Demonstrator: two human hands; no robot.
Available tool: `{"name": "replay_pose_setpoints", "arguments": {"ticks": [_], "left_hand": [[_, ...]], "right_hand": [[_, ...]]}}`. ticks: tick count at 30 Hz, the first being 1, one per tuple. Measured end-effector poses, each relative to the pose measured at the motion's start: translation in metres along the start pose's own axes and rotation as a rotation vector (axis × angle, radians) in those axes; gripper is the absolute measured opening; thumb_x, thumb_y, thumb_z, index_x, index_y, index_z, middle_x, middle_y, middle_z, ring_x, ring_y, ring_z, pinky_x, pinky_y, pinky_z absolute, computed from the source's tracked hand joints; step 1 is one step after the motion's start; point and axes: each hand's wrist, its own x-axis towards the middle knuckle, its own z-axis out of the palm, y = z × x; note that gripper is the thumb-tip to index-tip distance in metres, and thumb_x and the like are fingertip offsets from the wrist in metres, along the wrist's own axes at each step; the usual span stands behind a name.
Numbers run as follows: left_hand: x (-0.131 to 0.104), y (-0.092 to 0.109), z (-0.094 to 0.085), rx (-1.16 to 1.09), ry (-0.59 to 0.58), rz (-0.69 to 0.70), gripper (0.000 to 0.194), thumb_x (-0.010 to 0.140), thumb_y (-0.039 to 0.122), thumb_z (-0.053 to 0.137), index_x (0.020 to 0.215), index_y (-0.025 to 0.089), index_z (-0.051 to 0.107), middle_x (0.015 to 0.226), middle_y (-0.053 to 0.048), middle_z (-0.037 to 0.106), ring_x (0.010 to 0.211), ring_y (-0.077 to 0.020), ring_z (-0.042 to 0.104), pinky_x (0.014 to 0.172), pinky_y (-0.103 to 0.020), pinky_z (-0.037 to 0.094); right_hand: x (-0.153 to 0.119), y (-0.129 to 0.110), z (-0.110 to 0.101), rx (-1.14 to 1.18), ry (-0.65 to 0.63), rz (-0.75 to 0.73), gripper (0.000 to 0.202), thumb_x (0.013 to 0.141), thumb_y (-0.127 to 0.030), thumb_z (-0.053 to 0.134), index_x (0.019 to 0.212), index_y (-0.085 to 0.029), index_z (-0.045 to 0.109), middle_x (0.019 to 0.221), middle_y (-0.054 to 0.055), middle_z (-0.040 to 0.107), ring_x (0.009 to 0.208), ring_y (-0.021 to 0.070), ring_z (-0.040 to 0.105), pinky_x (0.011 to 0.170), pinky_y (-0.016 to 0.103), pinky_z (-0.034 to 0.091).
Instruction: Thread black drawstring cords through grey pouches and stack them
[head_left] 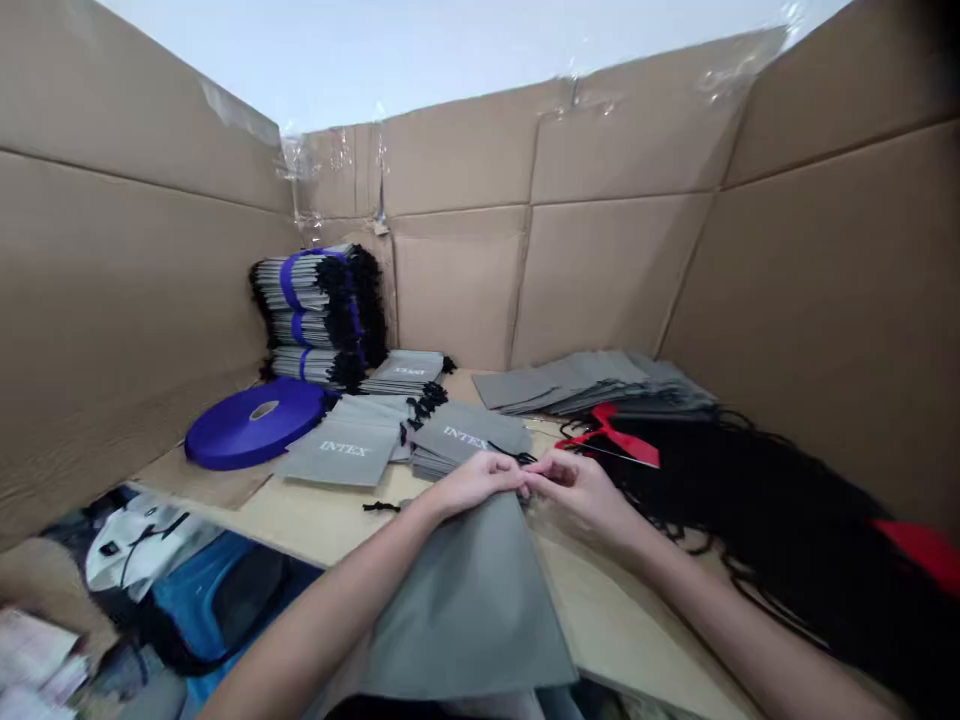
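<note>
Grey pouch (472, 600) drapes from the hands in front of the body, across the near edge of the pale tabletop (622, 610). The left hand (484, 478) grasps its narrow top end; the right hand (574, 482) brings thumb and forefinger together just beside, though I cannot tell whether they pinch cloth, cord or something else. It looks like thin fabric, so I judge it light, limp, hardly fragile, perhaps a little slippery. Holding near the top edge seems best, since the unsupported lower part would probably sway and fold.
</note>
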Motion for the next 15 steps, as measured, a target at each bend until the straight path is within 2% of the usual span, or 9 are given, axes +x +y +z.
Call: {"name": "replay_pose_setpoints", "arguments": {"ticks": [5, 10, 12, 15], "left_hand": [[0.001, 0.007, 0.002, 0.092, 0.053, 0.025, 0.046, 0.080, 0.055, 0.046, 0.065, 0.012, 0.055, 0.064, 0.000, 0.049, 0.061, -0.0108, 0.042, 0.062, -0.021, 0.033], [-0.002, 0.012, 0.001, 0.129, 0.042, 0.057, 0.045, 0.081, 0.054, 0.044, 0.065, 0.012, 0.053, 0.063, 0.001, 0.046, 0.058, -0.0096, 0.038, 0.059, -0.020, 0.031], [-0.002, 0.008, 0.000, 0.109, 0.043, 0.055, 0.044, 0.081, 0.053, 0.045, 0.067, 0.012, 0.053, 0.064, 0.001, 0.047, 0.059, -0.0095, 0.039, 0.059, -0.020, 0.031], [0.000, -0.001, -0.001, 0.079, 0.095, 0.030, 0.043, 0.082, 0.051, 0.046, 0.069, 0.012, 0.056, 0.064, 0.000, 0.049, 0.059, -0.0096, 0.041, 0.059, -0.020, 0.032]], "right_hand": [[0.002, -0.005, -0.010, -0.015, -0.014, 0.057, 0.030, 0.067, -0.043, 0.068, 0.062, -0.017, 0.055, 0.062, 0.002, 0.063, 0.053, 0.0112, 0.052, 0.050, 0.023, 0.037], [0.005, -0.006, -0.020, -0.067, -0.037, 0.044, 0.030, 0.064, -0.043, 0.070, 0.059, -0.016, 0.058, 0.054, -0.001, 0.055, 0.047, 0.0089, 0.044, 0.045, 0.022, 0.031], [0.005, -0.003, -0.020, -0.078, -0.029, 0.035, 0.029, 0.064, -0.043, 0.070, 0.061, -0.015, 0.062, 0.052, -0.002, 0.052, 0.046, 0.0083, 0.041, 0.044, 0.022, 0.029], [0.006, 0.002, -0.018, -0.064, 0.013, 0.033, 0.028, 0.067, -0.042, 0.068, 0.076, -0.015, 0.069, 0.056, -0.001, 0.055, 0.051, 0.0100, 0.045, 0.048, 0.024, 0.034]]}}
